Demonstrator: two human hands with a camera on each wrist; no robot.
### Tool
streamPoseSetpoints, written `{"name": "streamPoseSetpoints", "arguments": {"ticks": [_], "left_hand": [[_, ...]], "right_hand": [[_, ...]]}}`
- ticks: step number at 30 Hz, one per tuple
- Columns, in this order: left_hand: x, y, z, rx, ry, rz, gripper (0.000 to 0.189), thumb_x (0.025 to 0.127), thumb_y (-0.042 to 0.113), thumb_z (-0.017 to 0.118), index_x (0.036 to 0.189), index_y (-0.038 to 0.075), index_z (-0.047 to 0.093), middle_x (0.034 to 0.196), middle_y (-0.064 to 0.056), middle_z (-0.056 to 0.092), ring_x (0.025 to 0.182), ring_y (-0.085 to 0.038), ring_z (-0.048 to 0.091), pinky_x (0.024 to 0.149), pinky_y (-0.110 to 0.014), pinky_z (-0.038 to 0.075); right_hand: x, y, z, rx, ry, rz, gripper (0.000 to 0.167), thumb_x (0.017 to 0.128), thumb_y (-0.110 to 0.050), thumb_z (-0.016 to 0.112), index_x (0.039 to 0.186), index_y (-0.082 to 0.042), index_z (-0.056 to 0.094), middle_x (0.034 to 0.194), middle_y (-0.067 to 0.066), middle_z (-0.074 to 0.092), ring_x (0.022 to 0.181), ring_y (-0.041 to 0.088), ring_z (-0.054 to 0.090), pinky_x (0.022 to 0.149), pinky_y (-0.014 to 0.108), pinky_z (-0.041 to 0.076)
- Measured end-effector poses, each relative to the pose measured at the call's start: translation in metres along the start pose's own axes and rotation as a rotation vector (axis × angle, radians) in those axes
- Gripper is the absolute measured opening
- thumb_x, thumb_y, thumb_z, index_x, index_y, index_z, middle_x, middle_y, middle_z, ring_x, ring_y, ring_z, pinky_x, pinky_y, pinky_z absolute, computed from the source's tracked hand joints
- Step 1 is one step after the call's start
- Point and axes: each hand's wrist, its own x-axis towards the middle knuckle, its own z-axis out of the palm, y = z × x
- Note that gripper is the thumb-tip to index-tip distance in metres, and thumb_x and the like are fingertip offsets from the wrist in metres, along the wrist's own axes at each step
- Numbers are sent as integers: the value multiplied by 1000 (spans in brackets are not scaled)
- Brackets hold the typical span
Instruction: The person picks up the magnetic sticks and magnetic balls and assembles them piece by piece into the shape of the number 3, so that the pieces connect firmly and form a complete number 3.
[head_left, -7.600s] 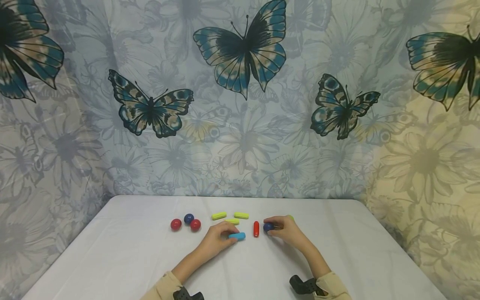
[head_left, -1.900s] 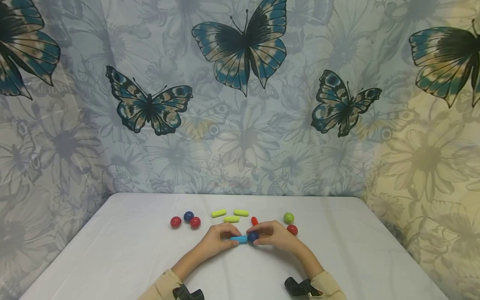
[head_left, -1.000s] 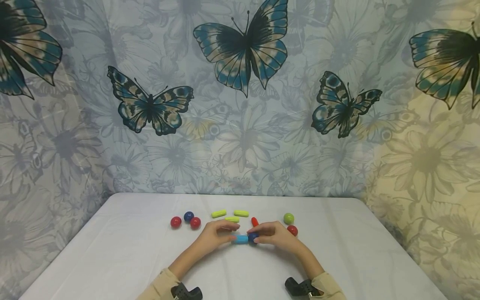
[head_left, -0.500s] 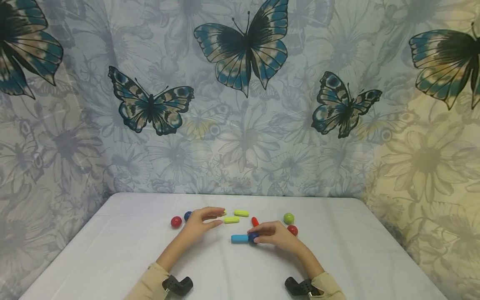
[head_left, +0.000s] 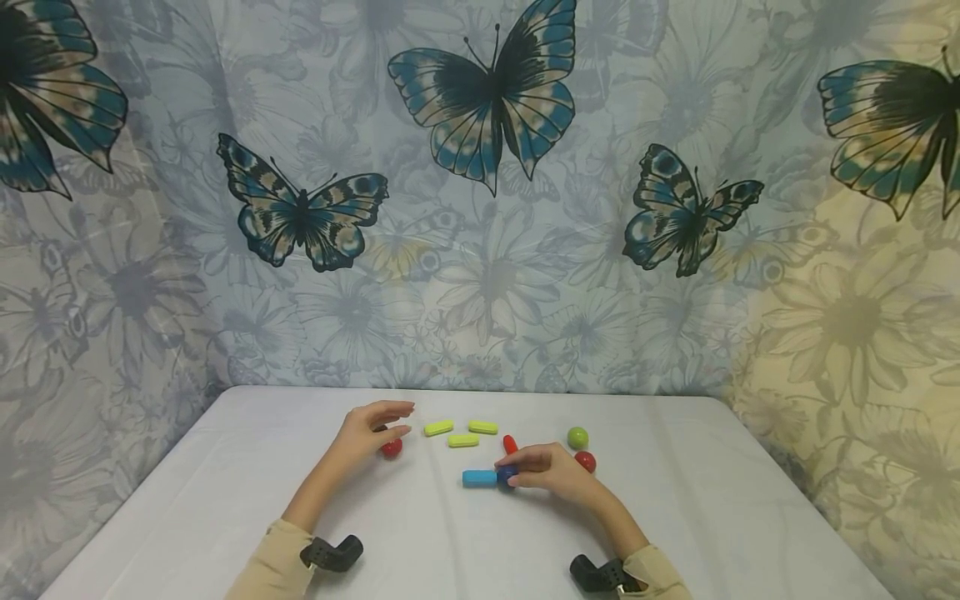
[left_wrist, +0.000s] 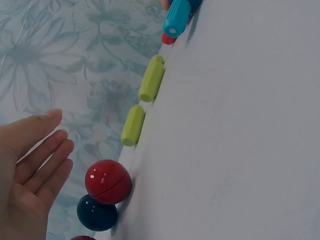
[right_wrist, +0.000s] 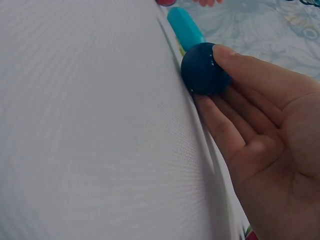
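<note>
Pinching a blue ball [head_left: 506,476] against a light blue stick [head_left: 479,478] at the centre of the tabletop [head_left: 450,533] with the right hand [head_left: 551,472]; hovering empty, straight-fingered, near a red ball [left_wrist: 108,182] with the left hand [head_left: 365,432].

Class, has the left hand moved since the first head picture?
Yes: the left hand moved left and forward, from the near side of the unmoved leftmost lime stick to its left.
</note>
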Motion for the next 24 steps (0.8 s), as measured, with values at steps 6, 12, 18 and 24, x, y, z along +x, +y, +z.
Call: {"name": "streamPoseSetpoints", "arguments": {"ticks": [6, 12, 18, 24], "left_hand": [[-2, -9, -14, 16, 1, -35, 43, 83, 18, 77, 124, 10, 65, 125, -12, 68, 117, -32, 64, 102, -44, 49], [-5, -16, -27, 26, 14, -77, 44, 84, 19, 76, 124, 5, 65, 124, -14, 68, 119, -33, 62, 103, -42, 49], [-8, -21, -40, 20, 3, -56, 42, 86, 19, 75, 124, 4, 65, 124, -17, 67, 121, -37, 60, 103, -40, 48], [-14, -25, -50, 30, -17, -100, 42, 87, 18, 73, 124, 1, 64, 125, -20, 66, 121, -38, 60, 103, -38, 49]], "right_hand": [[0, -1, 1, 4, 3, 10, 34, 89, -18, 71, 120, -4, 67, 123, 16, 68, 116, 24, 65, 91, 23, 55], [0, -1, 0, 3, 6, 18, 34, 89, -17, 70, 120, -5, 68, 124, 16, 68, 118, 26, 64, 92, 23, 55], [-1, -3, 1, 2, 7, 18, 33, 90, -17, 70, 121, -4, 67, 124, 16, 68, 118, 26, 64, 92, 23, 55], [-1, -3, 1, -2, 5, 18, 33, 90, -17, 70, 121, -5, 67, 124, 16, 68, 117, 25, 65, 91, 23, 55]]}}
